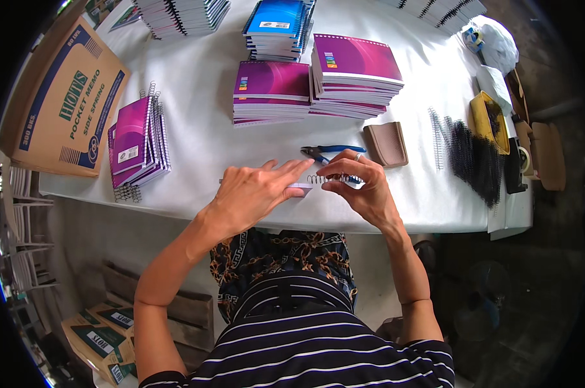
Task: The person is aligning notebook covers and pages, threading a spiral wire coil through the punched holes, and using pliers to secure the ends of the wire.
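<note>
Close to the table's front edge, my left hand grips a small notebook, thumb below and fingers over the top; most of it is hidden under the hand. My right hand pinches a dark wire spiral coil, whose left end meets the notebook's right end. How far the coil runs through the holes cannot be seen. Just beyond my hands lie blue-handled cutting pliers, and right of them a tan, open-fronted block or case.
Purple notebooks are stacked at the middle back, with blue ones behind. Left are spiral-bound purple notebooks and a large carton. Loose black coils lie right, beside a yellow tray and a tape roll.
</note>
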Demonstrator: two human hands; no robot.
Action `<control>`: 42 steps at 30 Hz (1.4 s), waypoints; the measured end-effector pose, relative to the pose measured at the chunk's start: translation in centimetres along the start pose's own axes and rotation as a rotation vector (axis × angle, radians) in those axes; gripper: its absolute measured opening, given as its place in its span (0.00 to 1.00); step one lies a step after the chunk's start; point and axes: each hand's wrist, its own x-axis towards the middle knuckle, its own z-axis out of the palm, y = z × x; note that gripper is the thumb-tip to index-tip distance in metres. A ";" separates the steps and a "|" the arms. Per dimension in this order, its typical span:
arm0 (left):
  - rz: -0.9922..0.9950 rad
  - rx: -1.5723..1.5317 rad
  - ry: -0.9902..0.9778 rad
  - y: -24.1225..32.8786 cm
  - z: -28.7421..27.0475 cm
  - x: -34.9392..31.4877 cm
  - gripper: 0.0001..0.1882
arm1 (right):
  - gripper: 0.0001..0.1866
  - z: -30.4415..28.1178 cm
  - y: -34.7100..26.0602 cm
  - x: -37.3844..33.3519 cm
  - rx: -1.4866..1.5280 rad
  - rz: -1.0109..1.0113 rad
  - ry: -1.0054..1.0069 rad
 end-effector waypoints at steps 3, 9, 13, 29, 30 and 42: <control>-0.044 0.002 -0.079 0.2 -0.3 0.1 0.29 | 0.11 -0.3 0.1 0.1 0.047 -0.008 -0.058; -0.024 0.043 -0.087 0.0 0.0 0.0 0.30 | 0.12 -0.1 0.5 -0.2 0.159 0.013 -0.101; 0.001 0.051 -0.063 0.0 0.0 0.0 0.31 | 0.09 -0.3 0.1 -0.3 0.069 -0.059 -0.096; -0.097 -0.126 -0.143 1.1 -0.8 0.7 0.26 | 0.06 0.6 -2.2 -0.2 -0.525 -0.321 -0.019; -0.077 -0.134 -0.124 1.1 -0.8 0.7 0.25 | 0.07 0.5 -1.8 -0.2 -0.540 -0.328 -0.086; -0.129 -0.202 -0.178 0.9 -1.0 0.8 0.24 | 0.29 -0.2 6.1 1.0 -0.736 -0.314 -0.037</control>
